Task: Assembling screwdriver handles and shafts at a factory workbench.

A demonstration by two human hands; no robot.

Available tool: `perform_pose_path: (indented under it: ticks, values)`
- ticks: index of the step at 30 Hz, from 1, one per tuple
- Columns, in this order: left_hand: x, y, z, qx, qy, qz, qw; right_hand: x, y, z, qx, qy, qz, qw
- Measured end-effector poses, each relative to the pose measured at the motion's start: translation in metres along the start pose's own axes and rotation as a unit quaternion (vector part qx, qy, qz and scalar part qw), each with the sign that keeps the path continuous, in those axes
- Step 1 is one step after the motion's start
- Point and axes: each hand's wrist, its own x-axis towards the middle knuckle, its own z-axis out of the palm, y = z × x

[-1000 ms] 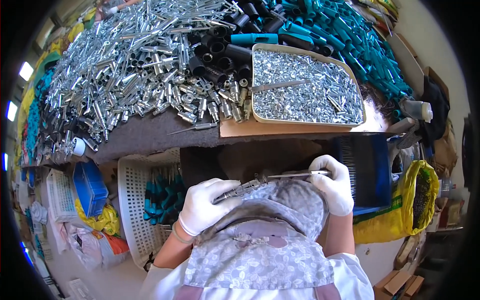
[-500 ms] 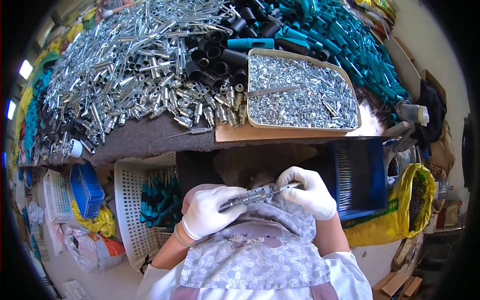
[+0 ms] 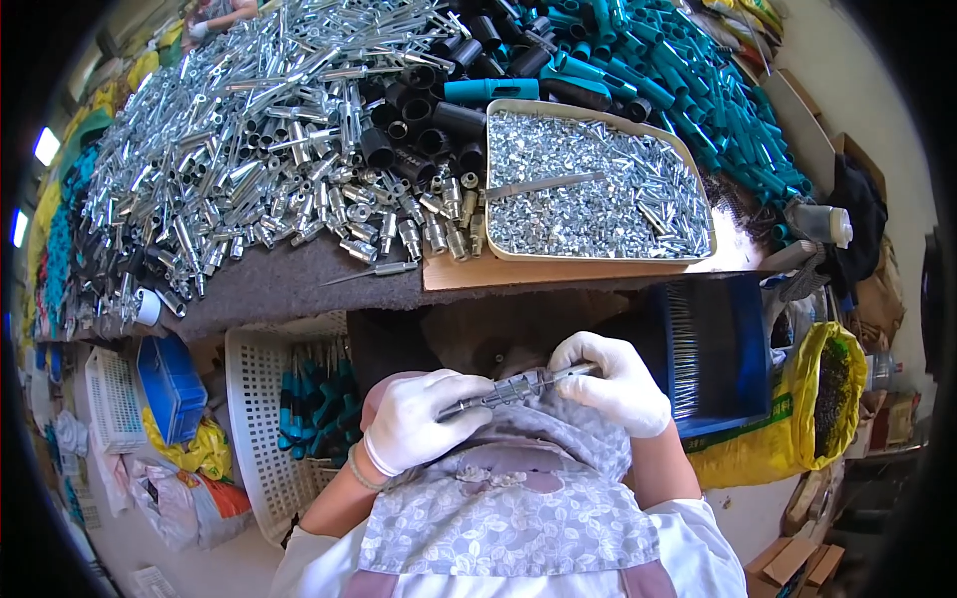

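Both of my hands wear white gloves and meet above my lap, over a grey leaf-patterned apron (image 3: 498,528). My left hand (image 3: 417,417) is closed around one end of a slotted metal tube assembly (image 3: 513,389), which slants up to the right. At the tube's far end, my right hand (image 3: 613,384) pinches a thin metal rod (image 3: 572,373) between thumb and fingers. Whether the rod is inside the tube or only against it, I cannot tell. My palms and the tube's left end are hidden by the gloves.
A cream tray (image 3: 604,257) of small metal pieces sits on the bench, with tweezers (image 3: 546,185) across it. Around it are heaped metal parts (image 3: 259,130), black sleeves and teal tubes (image 3: 638,80). Below stand a white basket (image 3: 261,429), a blue bin (image 3: 733,349) and a yellow sack (image 3: 812,399).
The view has shifted slightly, so the bench and its heaps sit a little further left. My hands and the metal tube keep nearly the same pose.
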Motion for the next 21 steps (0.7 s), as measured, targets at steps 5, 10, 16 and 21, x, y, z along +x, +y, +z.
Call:
perform_pose_path:
  ticks: [5, 10, 16, 21]
  values:
    - [0.002, 0.005, -0.001, -0.061, -0.013, -0.066, 0.996, 0.005, 0.021, 0.012, -0.085, -0.022, -0.11, 0.99]
    - [-0.003, -0.005, 0.0, -0.115, -0.027, -0.024, 0.993, 0.0, 0.014, 0.025, -0.188, -0.011, -0.163, 0.969]
    - [0.003, 0.0, 0.003, -0.082, -0.045, -0.008, 0.996, -0.003, 0.007, 0.029, -0.262, 0.013, -0.138, 0.955]
    - [0.006, 0.008, 0.002, -0.087, 0.002, -0.066, 0.994, -0.006, 0.027, 0.016, 0.061, 0.048, -0.147, 0.986]
